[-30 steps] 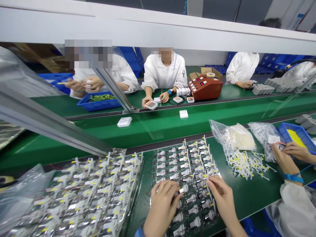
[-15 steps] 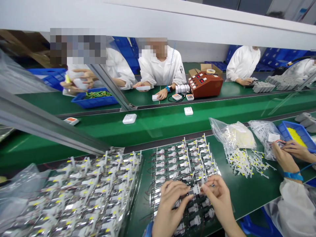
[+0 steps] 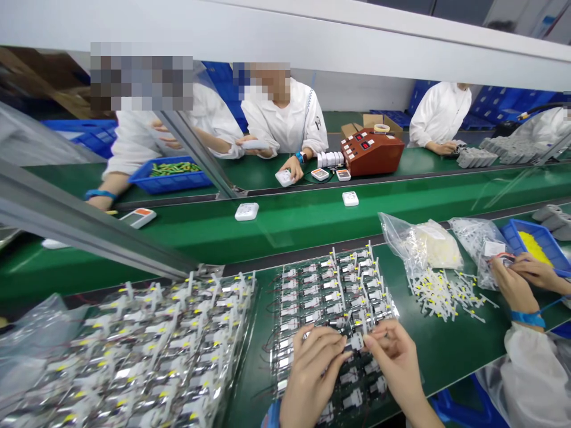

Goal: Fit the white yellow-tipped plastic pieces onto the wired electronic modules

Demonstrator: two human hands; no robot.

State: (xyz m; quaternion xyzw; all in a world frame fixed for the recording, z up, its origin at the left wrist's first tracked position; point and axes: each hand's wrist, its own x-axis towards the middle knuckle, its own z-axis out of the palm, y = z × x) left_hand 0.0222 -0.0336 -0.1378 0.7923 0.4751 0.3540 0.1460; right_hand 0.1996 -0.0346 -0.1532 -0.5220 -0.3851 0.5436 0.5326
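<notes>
Over a clear tray of small motor assemblies [image 3: 307, 291], both hands meet at one white-ended motor assembly [image 3: 355, 343]. My left hand [image 3: 314, 365] is closed on its dark side, thumb and fingers pinched together. My right hand [image 3: 395, 356] pinches at the other side, by a thin white tube [image 3: 364, 324] that stands up there. The fingertips hide part of the assembly. To the left lies a second tray [image 3: 169, 356], filled with similar assemblies bearing white tubes with yellow parts.
Loose white and yellow tubes [image 3: 441, 294] lie right of the tray, below a plastic bag [image 3: 439, 244]. A person's hands [image 3: 517, 285] work at the right by a blue bin [image 3: 533, 238]. Beyond a metal post [image 3: 89, 220], white devices [image 3: 247, 211] rest on the green conveyor [image 3: 289, 217].
The devices on the conveyor have moved right. Across it, one person's arm now reaches down at the left. My hands have barely shifted, both still at the same assembly.
</notes>
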